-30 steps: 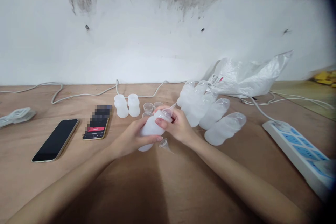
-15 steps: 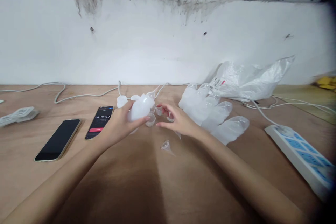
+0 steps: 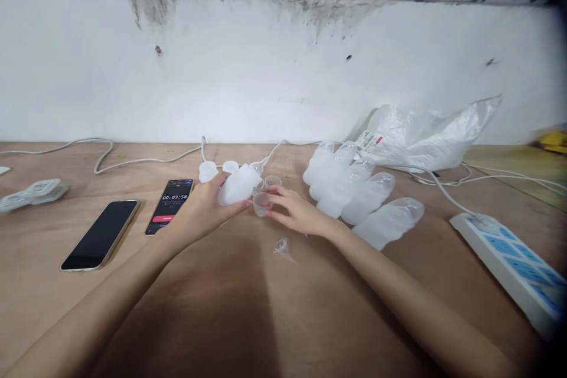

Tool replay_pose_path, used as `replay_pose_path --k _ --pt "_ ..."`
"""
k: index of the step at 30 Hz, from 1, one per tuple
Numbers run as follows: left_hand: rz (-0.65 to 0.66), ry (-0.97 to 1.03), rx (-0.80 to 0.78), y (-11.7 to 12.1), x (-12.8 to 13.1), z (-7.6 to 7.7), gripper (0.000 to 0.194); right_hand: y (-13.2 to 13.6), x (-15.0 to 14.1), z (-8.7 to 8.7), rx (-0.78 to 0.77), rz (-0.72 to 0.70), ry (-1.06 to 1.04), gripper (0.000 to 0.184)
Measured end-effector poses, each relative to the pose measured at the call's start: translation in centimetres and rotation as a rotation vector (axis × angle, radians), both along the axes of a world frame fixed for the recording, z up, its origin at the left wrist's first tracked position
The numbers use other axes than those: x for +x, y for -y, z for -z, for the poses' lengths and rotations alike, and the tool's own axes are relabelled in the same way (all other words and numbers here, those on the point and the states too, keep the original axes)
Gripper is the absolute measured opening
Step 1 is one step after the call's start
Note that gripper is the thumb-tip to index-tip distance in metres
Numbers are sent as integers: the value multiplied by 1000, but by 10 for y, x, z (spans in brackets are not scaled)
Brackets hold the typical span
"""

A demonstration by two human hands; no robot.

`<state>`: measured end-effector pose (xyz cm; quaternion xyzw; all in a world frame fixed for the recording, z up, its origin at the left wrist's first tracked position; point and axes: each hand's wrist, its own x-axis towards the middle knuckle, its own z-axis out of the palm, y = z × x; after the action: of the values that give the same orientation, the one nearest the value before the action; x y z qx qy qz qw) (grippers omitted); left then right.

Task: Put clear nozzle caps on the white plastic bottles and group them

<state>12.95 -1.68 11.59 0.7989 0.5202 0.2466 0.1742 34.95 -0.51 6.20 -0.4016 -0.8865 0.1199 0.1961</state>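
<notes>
My left hand (image 3: 201, 209) grips a translucent white squeeze bottle (image 3: 237, 184), tilted with its nozzle pointing up and right. My right hand (image 3: 296, 211) pinches a small clear cup (image 3: 261, 204) just to the right of the bottle. Another small clear cup (image 3: 272, 181) stands right behind it. Two short white bottles (image 3: 208, 170) stand behind my left hand. A tiny clear funnel (image 3: 282, 246) lies on the wooden table (image 3: 248, 307) in front of my hands.
Several bagged white bottles (image 3: 358, 195) lie in a row to the right, with a crumpled plastic bag (image 3: 425, 133) behind. Two phones (image 3: 101, 234) lie at left, one showing a timer (image 3: 170, 198). A power strip (image 3: 514, 263) sits at right; white cables (image 3: 133, 159) run along the wall.
My left hand carried the bottle away from me toward the standing bottles after my right hand let go of its nozzle. My right hand reached to the small cups and took hold of one.
</notes>
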Motion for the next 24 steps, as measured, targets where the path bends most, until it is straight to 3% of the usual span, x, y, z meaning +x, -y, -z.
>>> replay_pose_path --k 5,10,14,19,24 --pt "5 -10 -8 0 1 1 54 2 5 -21 -40 -43 -237 5" --pt "16 -2 -24 -2 1 3 56 6 14 -36 -107 55 -400 29" --pt "41 -74 -31 -2 -1 -4 53 11 15 -41 -81 118 -363 45" --pt "91 -202 -39 -2 -6 -12 48 11 14 -40 -40 164 -273 48" --pt "159 -275 -24 -3 -10 -12 45 9 15 -38 -3 192 -243 50"
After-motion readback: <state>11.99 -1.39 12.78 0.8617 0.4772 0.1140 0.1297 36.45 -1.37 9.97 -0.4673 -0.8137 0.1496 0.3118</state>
